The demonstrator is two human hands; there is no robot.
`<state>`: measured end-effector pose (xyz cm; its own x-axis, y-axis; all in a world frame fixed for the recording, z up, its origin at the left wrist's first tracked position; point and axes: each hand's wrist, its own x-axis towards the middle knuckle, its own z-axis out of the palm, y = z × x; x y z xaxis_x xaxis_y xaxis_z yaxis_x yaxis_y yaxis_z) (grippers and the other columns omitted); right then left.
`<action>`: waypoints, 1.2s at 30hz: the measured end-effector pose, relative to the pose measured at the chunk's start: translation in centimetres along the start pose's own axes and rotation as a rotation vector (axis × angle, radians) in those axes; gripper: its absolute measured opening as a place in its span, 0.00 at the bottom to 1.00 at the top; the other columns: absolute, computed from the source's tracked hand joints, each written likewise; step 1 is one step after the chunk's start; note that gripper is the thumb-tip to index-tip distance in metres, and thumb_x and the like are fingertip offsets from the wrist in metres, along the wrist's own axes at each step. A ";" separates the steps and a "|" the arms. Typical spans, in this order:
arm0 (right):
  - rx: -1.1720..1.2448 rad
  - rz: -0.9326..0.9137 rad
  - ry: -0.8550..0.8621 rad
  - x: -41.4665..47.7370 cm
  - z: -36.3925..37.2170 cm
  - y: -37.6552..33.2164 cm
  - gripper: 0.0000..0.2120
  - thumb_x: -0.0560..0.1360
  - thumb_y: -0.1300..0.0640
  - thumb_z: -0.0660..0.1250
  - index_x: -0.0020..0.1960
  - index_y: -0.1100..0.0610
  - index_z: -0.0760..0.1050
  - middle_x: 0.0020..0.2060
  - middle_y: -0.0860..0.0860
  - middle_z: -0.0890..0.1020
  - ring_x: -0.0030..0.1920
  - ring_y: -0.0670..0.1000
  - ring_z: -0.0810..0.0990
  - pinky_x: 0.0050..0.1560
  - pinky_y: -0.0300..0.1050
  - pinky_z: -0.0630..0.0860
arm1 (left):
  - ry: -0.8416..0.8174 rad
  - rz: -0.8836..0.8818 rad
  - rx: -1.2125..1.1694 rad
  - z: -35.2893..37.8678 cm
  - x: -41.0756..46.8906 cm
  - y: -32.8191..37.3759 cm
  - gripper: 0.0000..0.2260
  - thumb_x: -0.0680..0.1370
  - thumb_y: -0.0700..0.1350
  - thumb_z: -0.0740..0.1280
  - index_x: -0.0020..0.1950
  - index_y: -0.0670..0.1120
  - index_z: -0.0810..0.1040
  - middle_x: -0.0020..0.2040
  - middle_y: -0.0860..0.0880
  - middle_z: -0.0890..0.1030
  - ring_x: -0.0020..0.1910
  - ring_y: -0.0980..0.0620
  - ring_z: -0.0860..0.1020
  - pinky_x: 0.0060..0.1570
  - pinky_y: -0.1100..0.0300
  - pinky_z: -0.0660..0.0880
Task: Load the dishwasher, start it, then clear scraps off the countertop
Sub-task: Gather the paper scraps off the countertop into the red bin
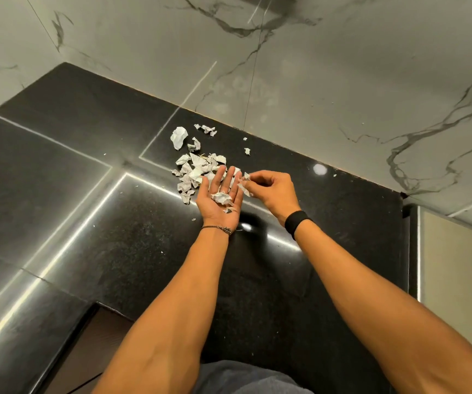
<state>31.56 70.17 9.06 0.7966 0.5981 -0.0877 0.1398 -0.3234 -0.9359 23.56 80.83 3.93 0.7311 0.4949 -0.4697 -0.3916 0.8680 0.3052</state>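
Left hand: palm up, fingers straight and relaxed, held over the near right edge of the pile; it grips nothing.
Wad: lies loose on the left palm, with a smaller bit beside it toward the wrist.
Right hand: thumb and fingers pinch a scrap, just right of the left fingertips.
Pile: torn paper on the counter, far left of the hands; the left fingers hide its right edge.
Ball: larger crumpled piece, just beyond the pile.
Strays: a few more pieces farther back and to the right, near the wall.
Flecks: tiny bits near the left wrist.
Counter: black, glossy, streaked with reflected light.
Wall: pale marble with dark veins.
Wrists: thin bracelet on the left, black band on the right.
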 end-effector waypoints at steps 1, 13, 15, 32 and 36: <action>0.015 -0.013 -0.027 -0.2 0.2 -0.4 0.07 0.73 0.59 0.76 0.51 0.57 0.85 0.44 0.49 0.87 0.47 0.46 0.85 0.51 0.44 0.82 | 0.000 -0.002 -0.003 0.2 0.0 -0.3 0.22 0.84 0.57 0.56 0.65 0.44 0.80 0.66 0.42 0.81 0.63 0.43 0.81 0.59 0.52 0.77; -0.044 -0.066 -0.034 -1.3 1.3 -2.2 0.08 0.76 0.59 0.72 0.55 0.55 0.85 0.48 0.49 0.86 0.51 0.44 0.84 0.54 0.39 0.81 | -0.046 -0.021 -0.082 1.3 0.1 -1.8 0.22 0.85 0.54 0.53 0.66 0.43 0.79 0.64 0.40 0.81 0.63 0.41 0.80 0.65 0.44 0.75; -0.033 -0.093 -0.006 -1.1 1.2 -2.1 0.09 0.77 0.61 0.70 0.56 0.55 0.84 0.49 0.49 0.86 0.51 0.44 0.84 0.54 0.39 0.80 | -0.039 -0.031 -0.098 1.2 0.1 -1.9 0.22 0.85 0.54 0.53 0.65 0.43 0.80 0.66 0.40 0.80 0.65 0.41 0.79 0.72 0.44 0.70; -0.407 -0.060 -0.044 10.7 -0.2 1.2 0.12 0.76 0.61 0.70 0.59 0.53 0.81 0.53 0.50 0.85 0.55 0.48 0.82 0.63 0.48 0.77 | -0.019 0.001 -0.092 1.5 3.8 2.4 0.25 0.82 0.61 0.59 0.66 0.43 0.79 0.69 0.41 0.78 0.68 0.40 0.77 0.70 0.47 0.72; -0.722 -0.092 -0.257 15.8 0.5 0.6 0.21 0.77 0.60 0.68 0.70 0.55 0.74 0.65 0.53 0.80 0.66 0.54 0.77 0.70 0.48 0.71 | -0.011 0.020 -0.120 2.5 5.5 2.6 0.26 0.82 0.62 0.59 0.66 0.42 0.79 0.68 0.41 0.79 0.67 0.40 0.78 0.71 0.47 0.71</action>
<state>43.88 79.80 6.91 0.6134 0.7691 -0.1794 0.6188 -0.6092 -0.4960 27.96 85.73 4.26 0.7281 0.5123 -0.4555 -0.4695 0.8568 0.2132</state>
